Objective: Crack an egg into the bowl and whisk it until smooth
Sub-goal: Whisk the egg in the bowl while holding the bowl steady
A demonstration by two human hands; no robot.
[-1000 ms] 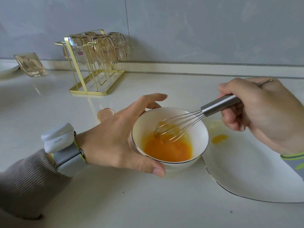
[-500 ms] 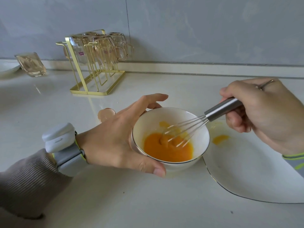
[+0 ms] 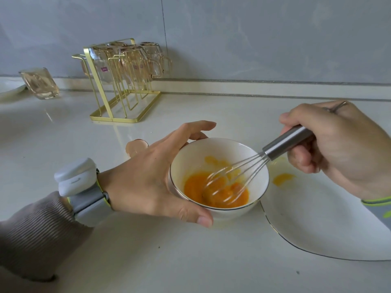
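A small white bowl (image 3: pixel 196 153) stands on the counter with beaten orange egg (image 3: pixel 196 187) pooled in its bottom. My left hand (image 3: pixel 148 176) wraps the bowl's left side, thumb at the near rim and fingers round the far rim. My right hand (image 3: pixel 336 149) grips the steel handle of a wire whisk (image 3: pixel 285 142). The whisk slants down from the right, and its blurred wires dip into the egg at the near right of the bowl. A piece of eggshell (image 3: pixel 135 147) lies just behind my left hand.
A large white plate (image 3: pixel 317 225) with a dab of yolk (image 3: pixel 282 178) lies right of the bowl. A gold rack of upturned glasses (image 3: pixel 124 81) stands at the back left, a lone glass (image 3: pixel 40 83) farther left. The wall runs along the back.
The whisk head has swept from the bowl's far left to its near right and dipped deeper into the egg. My left hand and the bowl have stayed put.
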